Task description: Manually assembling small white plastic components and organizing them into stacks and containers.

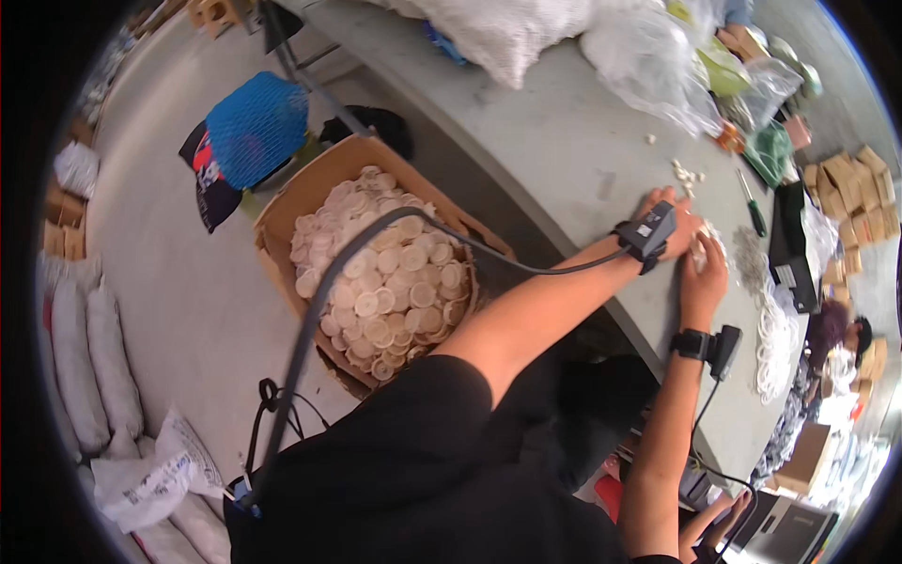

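My left hand (678, 226) rests low over the grey table (554, 141), its fingers stretched out and apart. Close beside it, my right hand (705, 271) reaches in with extended, slightly bent fingers. Between and just beyond the hands lie small white pieces (711, 231), partly covered by the fingers. More loose white pieces (687, 176) are scattered farther up the table. Each wrist wears a strap with a small black device. A green-handled screwdriver (754, 209) and a greyish tangled bundle (750, 256) lie to the right of the hands.
A cardboard box (282, 226) full of pale round discs (385, 282) stands left of the table. White looped cords (774, 350) and a black tray (795, 246) lie along the right side. Bags (648, 61) crowd the far end. A black cable (324, 282) crosses the box and my left forearm.
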`<action>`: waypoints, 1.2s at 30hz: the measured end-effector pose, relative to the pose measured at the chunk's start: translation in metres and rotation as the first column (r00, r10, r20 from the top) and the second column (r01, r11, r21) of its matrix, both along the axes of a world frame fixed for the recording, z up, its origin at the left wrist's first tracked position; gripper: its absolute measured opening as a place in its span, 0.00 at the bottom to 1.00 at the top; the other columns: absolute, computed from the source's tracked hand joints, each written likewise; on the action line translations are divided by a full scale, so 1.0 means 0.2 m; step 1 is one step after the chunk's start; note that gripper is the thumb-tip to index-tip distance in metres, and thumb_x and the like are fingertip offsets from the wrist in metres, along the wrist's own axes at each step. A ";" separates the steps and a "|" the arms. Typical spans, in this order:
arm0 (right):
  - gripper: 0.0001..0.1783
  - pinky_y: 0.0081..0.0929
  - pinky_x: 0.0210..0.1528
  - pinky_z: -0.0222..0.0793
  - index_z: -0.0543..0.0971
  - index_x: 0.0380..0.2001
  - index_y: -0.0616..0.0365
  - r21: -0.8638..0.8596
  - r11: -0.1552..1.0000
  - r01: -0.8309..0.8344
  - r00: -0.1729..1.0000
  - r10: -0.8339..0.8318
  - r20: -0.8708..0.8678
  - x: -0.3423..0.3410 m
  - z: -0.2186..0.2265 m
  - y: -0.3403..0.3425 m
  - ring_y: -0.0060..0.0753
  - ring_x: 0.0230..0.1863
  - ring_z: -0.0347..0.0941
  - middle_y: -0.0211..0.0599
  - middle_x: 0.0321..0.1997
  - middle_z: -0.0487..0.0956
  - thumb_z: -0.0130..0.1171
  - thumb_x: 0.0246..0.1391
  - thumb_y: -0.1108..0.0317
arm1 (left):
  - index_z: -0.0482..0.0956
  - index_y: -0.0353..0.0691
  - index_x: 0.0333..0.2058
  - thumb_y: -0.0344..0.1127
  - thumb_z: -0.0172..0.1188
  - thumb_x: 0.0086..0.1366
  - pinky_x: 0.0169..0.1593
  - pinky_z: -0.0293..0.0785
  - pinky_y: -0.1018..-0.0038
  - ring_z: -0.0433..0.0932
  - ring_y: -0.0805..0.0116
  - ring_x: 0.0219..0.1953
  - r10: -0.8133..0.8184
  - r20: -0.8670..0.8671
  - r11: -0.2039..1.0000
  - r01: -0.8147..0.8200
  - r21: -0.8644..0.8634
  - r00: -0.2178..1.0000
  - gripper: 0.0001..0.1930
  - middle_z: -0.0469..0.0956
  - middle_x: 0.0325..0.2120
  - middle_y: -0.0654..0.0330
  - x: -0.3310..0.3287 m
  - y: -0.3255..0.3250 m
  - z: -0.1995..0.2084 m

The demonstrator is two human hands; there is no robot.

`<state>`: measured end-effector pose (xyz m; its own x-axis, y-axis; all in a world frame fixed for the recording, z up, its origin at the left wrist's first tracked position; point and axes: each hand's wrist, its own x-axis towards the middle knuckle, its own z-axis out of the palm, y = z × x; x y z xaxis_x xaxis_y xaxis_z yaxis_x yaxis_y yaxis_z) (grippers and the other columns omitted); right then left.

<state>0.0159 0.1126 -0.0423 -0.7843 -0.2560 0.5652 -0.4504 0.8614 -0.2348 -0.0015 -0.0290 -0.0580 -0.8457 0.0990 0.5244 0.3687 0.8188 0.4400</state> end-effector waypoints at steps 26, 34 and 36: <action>0.24 0.27 0.54 0.60 0.70 0.50 0.65 -0.862 0.506 0.024 -0.123 0.857 0.500 0.89 -0.60 -1.89 0.31 0.52 0.67 0.41 0.53 0.71 0.50 0.57 0.56 | 0.72 0.39 0.47 0.37 0.50 0.65 0.53 0.65 0.69 0.68 0.69 0.50 0.257 0.304 -0.180 -0.264 0.948 0.917 0.14 0.70 0.46 0.60 1.51 -1.67 -0.69; 0.32 0.34 0.62 0.54 0.58 0.59 0.64 -0.781 0.567 0.262 -0.292 0.818 0.496 0.84 -0.68 -1.51 0.39 0.60 0.60 0.46 0.60 0.63 0.44 0.60 0.50 | 0.56 0.36 0.60 0.45 0.51 0.63 0.61 0.54 0.69 0.60 0.62 0.59 0.523 0.558 -0.340 -0.442 0.830 0.644 0.30 0.60 0.58 0.51 1.68 -1.76 -1.14; 0.23 0.27 0.55 0.62 0.68 0.52 0.64 -0.673 0.706 0.219 -0.247 0.708 0.662 0.84 -0.72 -1.18 0.32 0.51 0.69 0.42 0.52 0.72 0.47 0.60 0.58 | 0.52 0.39 0.62 0.46 0.56 0.58 0.63 0.50 0.65 0.53 0.59 0.63 0.491 0.688 -0.006 -0.788 0.616 0.534 0.37 0.56 0.60 0.47 1.70 -1.65 -1.23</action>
<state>0.1830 -0.1241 -0.1862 -0.3956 -0.7480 -0.5330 0.5213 0.2949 -0.8008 0.3384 -0.3587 -0.3041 -0.3692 -0.8728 -0.3193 -0.3129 -0.2067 0.9270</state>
